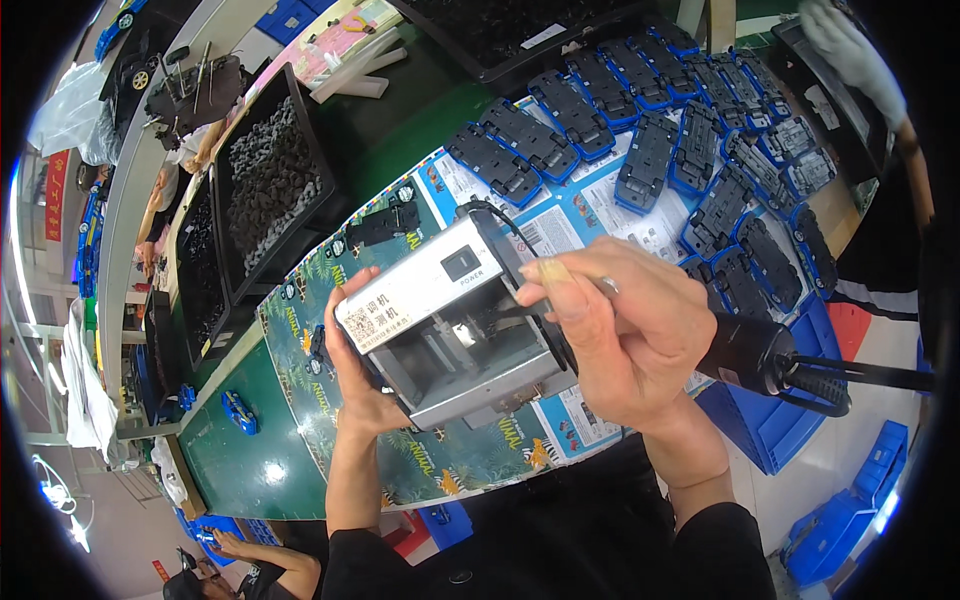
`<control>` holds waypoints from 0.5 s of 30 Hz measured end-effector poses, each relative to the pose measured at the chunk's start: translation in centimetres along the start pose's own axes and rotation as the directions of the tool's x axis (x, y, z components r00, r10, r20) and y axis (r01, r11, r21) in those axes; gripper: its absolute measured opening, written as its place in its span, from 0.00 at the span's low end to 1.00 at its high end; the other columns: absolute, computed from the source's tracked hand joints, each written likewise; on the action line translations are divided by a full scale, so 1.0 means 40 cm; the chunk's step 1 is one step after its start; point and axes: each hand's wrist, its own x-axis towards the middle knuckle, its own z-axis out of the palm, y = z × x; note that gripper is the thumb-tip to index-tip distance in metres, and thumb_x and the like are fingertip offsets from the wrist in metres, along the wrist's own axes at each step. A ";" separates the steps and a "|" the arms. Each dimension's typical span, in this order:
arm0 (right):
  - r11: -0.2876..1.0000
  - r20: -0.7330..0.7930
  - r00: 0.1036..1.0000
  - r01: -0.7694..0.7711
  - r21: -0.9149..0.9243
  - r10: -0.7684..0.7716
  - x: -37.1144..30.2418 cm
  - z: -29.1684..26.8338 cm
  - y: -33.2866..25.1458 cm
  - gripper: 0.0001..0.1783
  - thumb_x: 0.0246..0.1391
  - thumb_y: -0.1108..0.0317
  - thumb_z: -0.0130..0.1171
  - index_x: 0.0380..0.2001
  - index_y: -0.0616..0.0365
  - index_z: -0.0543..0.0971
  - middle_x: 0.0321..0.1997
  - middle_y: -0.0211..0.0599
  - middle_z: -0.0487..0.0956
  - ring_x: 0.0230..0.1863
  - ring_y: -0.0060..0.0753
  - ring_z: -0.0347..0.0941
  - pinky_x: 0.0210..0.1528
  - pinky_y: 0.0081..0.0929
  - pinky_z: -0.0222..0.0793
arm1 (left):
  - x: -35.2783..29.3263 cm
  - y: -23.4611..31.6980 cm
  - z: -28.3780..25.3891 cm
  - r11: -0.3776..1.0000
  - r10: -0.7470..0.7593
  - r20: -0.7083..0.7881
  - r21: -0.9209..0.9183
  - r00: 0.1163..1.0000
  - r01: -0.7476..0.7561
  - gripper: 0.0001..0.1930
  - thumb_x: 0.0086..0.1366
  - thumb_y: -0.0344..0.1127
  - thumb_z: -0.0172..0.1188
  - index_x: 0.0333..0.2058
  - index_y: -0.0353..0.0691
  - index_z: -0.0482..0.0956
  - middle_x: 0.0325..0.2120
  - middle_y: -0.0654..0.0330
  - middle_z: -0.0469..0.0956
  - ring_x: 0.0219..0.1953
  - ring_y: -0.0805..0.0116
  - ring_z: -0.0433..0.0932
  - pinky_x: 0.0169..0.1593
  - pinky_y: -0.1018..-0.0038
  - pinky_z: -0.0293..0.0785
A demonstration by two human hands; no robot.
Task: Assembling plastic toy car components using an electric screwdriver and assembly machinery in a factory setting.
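My left hand [362, 385] grips the side of a silver metal screw feeder [400, 290], a boxy machine with a black power switch and a see-through window into a dark cavity. The machine is held tilted above the printed sheets. Close to its right edge, my right hand [640, 330] is closed in a pinch on a thin object; a small metal end shows between the fingers, but its kind is unclear. Beyond my right wrist lies a black cylindrical electric screwdriver [750, 355] with a cable; I cannot tell whether my right hand touches it.
Several blue-edged black toy car chassis [650, 160] stand in rows on printed cardboard sheets [560, 225]. Black trays of small dark parts [270, 190] sit at left. A gloved hand [850, 60] of another person is at far right. Blue bins [770, 440] stand below the table's right side.
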 end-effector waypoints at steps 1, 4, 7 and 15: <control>1.000 0.007 1.000 -0.016 0.026 0.016 -0.011 -0.001 0.004 0.07 0.58 0.75 0.58 0.33 0.68 0.82 0.25 0.37 0.83 0.22 0.26 0.75 0.26 0.20 0.67 | 0.002 0.000 -0.002 1.000 0.000 0.003 0.015 1.000 0.000 0.77 0.27 0.44 0.86 0.69 0.30 0.38 0.65 0.39 0.53 0.65 0.48 0.62 0.66 0.56 0.61; 0.999 0.001 1.000 -0.019 0.048 0.019 -0.030 0.002 0.028 0.07 0.59 0.75 0.57 0.34 0.68 0.82 0.26 0.38 0.84 0.24 0.27 0.76 0.27 0.20 0.67 | 0.009 -0.013 0.002 1.000 -0.015 0.015 0.010 1.000 0.015 0.77 0.26 0.43 0.87 0.69 0.31 0.37 0.65 0.40 0.54 0.65 0.50 0.63 0.66 0.57 0.62; 0.998 -0.025 0.999 -0.022 0.062 0.024 -0.026 0.015 0.042 0.07 0.58 0.76 0.57 0.34 0.69 0.82 0.28 0.40 0.84 0.25 0.28 0.77 0.28 0.21 0.69 | 0.006 -0.024 0.002 0.971 -0.212 0.003 -0.112 0.977 0.211 0.79 0.23 0.44 0.87 0.70 0.34 0.38 0.66 0.44 0.54 0.65 0.51 0.64 0.66 0.58 0.64; 0.998 0.017 1.000 0.006 0.066 -0.008 -0.004 0.039 0.074 0.06 0.56 0.77 0.58 0.35 0.68 0.82 0.31 0.44 0.84 0.28 0.34 0.79 0.31 0.23 0.72 | 0.047 -0.070 -0.003 0.979 -0.161 0.067 -0.114 0.985 0.168 0.78 0.26 0.42 0.87 0.71 0.34 0.37 0.62 0.48 0.63 0.61 0.56 0.70 0.65 0.61 0.67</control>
